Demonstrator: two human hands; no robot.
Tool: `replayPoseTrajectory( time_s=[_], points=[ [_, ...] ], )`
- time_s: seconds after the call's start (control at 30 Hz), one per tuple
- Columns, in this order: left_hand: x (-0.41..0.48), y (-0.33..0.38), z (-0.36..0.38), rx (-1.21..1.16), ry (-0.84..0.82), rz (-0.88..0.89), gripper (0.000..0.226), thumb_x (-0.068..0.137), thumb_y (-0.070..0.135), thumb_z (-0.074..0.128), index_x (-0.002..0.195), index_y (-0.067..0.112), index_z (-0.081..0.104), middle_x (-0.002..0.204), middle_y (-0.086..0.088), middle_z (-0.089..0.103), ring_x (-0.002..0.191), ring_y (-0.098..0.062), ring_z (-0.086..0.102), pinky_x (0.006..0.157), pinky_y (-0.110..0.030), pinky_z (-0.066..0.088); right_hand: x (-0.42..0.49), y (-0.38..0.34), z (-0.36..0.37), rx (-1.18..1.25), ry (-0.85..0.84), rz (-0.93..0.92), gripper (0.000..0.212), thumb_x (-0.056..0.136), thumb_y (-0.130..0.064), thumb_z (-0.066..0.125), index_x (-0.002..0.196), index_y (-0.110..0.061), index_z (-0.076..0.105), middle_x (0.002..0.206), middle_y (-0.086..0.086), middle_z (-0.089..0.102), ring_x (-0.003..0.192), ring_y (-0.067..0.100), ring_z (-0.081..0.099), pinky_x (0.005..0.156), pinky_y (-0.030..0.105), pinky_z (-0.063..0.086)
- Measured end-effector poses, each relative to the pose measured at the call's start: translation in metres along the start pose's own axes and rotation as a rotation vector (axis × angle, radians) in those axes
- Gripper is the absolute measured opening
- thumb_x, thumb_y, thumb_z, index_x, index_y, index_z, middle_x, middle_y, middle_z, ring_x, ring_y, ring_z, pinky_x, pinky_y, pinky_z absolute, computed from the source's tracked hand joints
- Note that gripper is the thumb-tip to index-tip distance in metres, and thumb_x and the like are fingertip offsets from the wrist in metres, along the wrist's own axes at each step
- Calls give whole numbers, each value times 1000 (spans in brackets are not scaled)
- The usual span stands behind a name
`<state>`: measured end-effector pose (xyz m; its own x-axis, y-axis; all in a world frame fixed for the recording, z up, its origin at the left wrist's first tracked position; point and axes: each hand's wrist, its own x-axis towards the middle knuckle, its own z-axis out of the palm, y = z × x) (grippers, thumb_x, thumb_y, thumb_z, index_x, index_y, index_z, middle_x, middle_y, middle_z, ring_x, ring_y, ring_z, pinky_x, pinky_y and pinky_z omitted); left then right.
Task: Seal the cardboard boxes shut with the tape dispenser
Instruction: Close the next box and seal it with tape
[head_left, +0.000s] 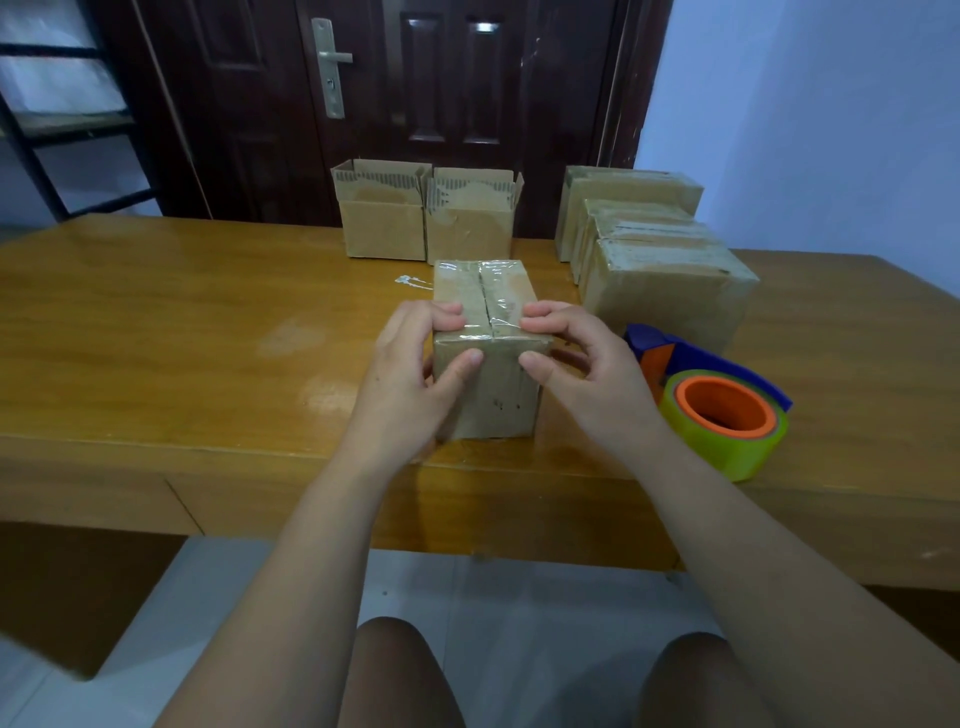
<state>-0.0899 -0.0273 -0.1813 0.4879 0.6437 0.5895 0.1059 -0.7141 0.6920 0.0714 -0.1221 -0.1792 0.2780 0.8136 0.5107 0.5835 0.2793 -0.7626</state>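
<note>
Gripping a small brown cardboard box (493, 400) from both sides, a person's two bare hands sit at the near top edge of it. The left hand (410, 369) curls its fingers over the left part of the top, with the thumb pressed on the near face. The right hand (576, 358) mirrors it on the right part, thumb also on the near face. The hands are apart, with the centre seam of the box between them. Shiny clear tape covers that seam and the top flaps.

The box stands on a glossy yellow-brown wooden table (156, 322), near its front edge. Just to the right lies a blue tape dispenser with an orange core and a greenish clear roll (722, 415), untouched. Behind the dispenser is a row of closed brown cardboard boxes (660, 296), set close together. At the far edge of the table stand two brown cardboard boxes with their flaps up (382, 234), side by side. A small scrap of clear tape (413, 281) lies on the table between them and the held box. Beyond the table is a dark brown panelled door (249, 130) with a silver lever handle (332, 62).
</note>
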Motion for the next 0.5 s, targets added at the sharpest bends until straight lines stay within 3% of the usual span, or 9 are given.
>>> replayPoseTrajectory(
  time_s=[0.1, 0.27, 0.4, 0.5],
  points=[
    [0, 2, 7, 31, 73, -10, 26, 84, 34, 66, 102, 23, 50, 113, 14, 46, 114, -4, 44, 89, -43, 51, 0, 1, 2, 39, 57, 18, 16, 93, -21, 59, 107, -28, 63, 125, -9, 58, 121, 7, 51, 100, 39, 48],
    [-1, 0, 17, 87, 174, 27, 23, 84, 24, 69, 101, 14, 57, 109, 12, 49, 108, -3, 47, 84, -41, 53, 1, -2, 6, 67, 135, 46, 17, 91, -19, 61, 105, -27, 67, 121, -8, 62, 118, 5, 54, 99, 33, 49],
    [-2, 1, 7, -263, 90, -41, 29, 81, 45, 66, 100, 24, 59, 114, 12, 55, 109, 7, 50, 87, -17, 47, -5, -8, 10, 136, 128, 109, 20, 92, -20, 60, 109, -27, 66, 129, -15, 53, 124, 0, 48, 101, 29, 47],
    [2, 2, 5, -508, 136, -354, 49, 83, 58, 50, 125, 32, 51, 129, 15, 51, 116, 2, 50, 90, -20, 42, -10, -20, 15, 219, 151, 233, 16, 95, -28, 54, 108, -35, 62, 132, -15, 47, 116, 2, 49, 89, 23, 49]
  ],
)
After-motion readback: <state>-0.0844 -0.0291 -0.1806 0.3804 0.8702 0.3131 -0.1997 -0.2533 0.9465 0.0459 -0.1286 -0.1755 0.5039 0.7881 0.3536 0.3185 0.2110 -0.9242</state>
